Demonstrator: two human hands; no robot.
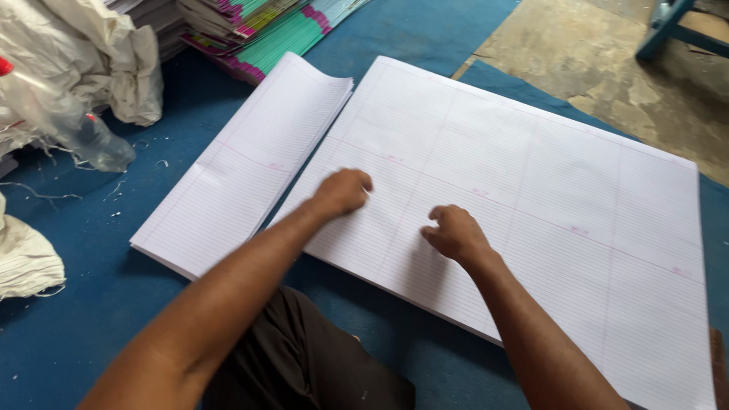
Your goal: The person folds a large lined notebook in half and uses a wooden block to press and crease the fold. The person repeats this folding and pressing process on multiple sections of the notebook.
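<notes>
**Top sheet could crease or skew**

Risk, as I judge it: both hands press on the big stack of ruled sheets (531, 190) with curled fingers; uneven drag could wrinkle the top sheet or knock the stack out of square. It lies on the blue mat (76, 334), just beside the folded pile (243, 159). Left hand (343, 191): loose fist, knuckles down, gripping nothing. Right hand (456, 234): fingers curled onto the paper, nothing visibly held. Both forearms reach forward.

Large flat white paper sheet stack (524, 205): fine grey ruling, pink margin lines. Narrower white ruled paper stack (243, 163): same pattern. Blue floor mat (83, 319). Stacked notebooks (266, 30): teal covers, magenta spines. Crumpled off-white woven sacks (83, 53). Dark brown trousers (296, 364).
</notes>
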